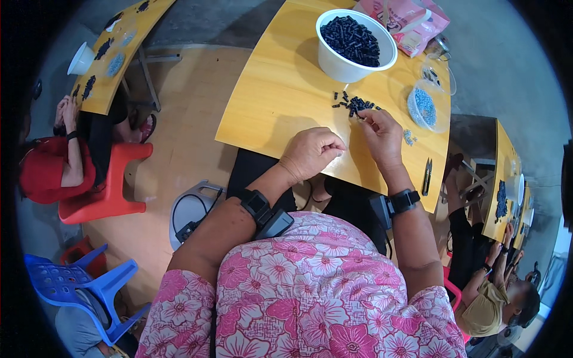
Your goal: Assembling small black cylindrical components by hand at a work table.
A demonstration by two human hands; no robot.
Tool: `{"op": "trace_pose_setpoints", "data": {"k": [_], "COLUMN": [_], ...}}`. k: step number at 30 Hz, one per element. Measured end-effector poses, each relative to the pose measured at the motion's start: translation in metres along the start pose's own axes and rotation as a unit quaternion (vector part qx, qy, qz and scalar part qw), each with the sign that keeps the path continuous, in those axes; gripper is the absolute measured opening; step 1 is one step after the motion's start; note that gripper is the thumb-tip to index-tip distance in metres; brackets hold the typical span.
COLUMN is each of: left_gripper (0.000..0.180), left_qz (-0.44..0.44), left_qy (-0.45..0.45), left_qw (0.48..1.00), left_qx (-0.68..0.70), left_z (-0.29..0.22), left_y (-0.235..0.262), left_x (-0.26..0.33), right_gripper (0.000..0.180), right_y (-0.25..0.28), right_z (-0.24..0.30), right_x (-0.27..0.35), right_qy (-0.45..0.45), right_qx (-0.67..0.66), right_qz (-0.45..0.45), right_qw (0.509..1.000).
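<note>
Near the centre of the frame, the left hand [311,152] rests on the front edge of the yellow wooden table [280,89], its fingers curled into a loose fist; whether anything lies inside cannot be told, since the fingers hide the palm. Just right of it, the right hand [382,136] reaches up to a small heap of black pieces [356,105] scattered on the smooth tabletop, thumb and forefinger pinched together at the heap's lower edge; the piece between them is too small to make out. Each piece looks like a short, dark cylinder. Above the heap stands a round white plastic bowl [346,65] heaped with the same black pieces. To the right, a shallow clear dish [427,108] holds tiny pale blue bits, and a second clear dish [439,74] is partly hidden behind it. At the top edge a pink printed bag [412,21] is cut off. Small black snips [427,177] lie near the table's right edge. Both wrists carry black straps with boxy devices. Pink floral fabric fills the lower frame.
</note>
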State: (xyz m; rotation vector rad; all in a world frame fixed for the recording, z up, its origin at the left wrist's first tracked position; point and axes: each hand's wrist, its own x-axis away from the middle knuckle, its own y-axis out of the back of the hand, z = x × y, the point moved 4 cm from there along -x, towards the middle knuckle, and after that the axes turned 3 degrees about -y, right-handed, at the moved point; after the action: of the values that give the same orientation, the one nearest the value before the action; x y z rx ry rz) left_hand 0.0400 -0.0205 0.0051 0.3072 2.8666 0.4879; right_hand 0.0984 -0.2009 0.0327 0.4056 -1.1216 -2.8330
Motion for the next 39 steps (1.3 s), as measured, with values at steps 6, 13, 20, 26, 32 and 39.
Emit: {"op": "trace_pose_setpoints", "data": {"k": [6,13,20,26,32,39], "left_gripper": [0.007,0.006,0.005,0.007,0.005,0.005], "left_qz": [-0.014,-0.006,-0.018,0.005,-0.021,-0.018], "left_qy": [-0.026,-0.030,-0.031,-0.008,-0.032,-0.033], "left_qw": [0.999,0.999,0.999,1.000,0.999,0.999], "left_qx": [0.011,0.010,0.016,-0.018,0.000,0.002], "left_z": [0.000,-0.002,-0.001,-0.002,-0.001,-0.001], "left_y": [-0.001,0.000,0.000,0.002,0.000,-0.003], "left_x": [0.001,-0.001,-0.001,-0.002,0.000,-0.001], "right_gripper": [0.011,0.008,0.009,0.018,0.032,0.026], "right_y": [-0.018,-0.015,-0.007,-0.004,0.000,-0.006], "right_z": [0.003,0.002,0.003,0.000,-0.001,-0.006], "right_x": [-0.003,0.008,0.029,0.049,0.042,0.037], "right_qy": [0.017,-0.008,0.000,0.034,-0.020,0.016], "right_qx": [0.060,0.012,0.016,-0.015,-0.048,0.012], "right_qz": [-0.016,-0.017,0.010,0.037,0.050,0.089], "right_qw": [0.998,1.000,1.000,0.999,0.997,0.996]}}
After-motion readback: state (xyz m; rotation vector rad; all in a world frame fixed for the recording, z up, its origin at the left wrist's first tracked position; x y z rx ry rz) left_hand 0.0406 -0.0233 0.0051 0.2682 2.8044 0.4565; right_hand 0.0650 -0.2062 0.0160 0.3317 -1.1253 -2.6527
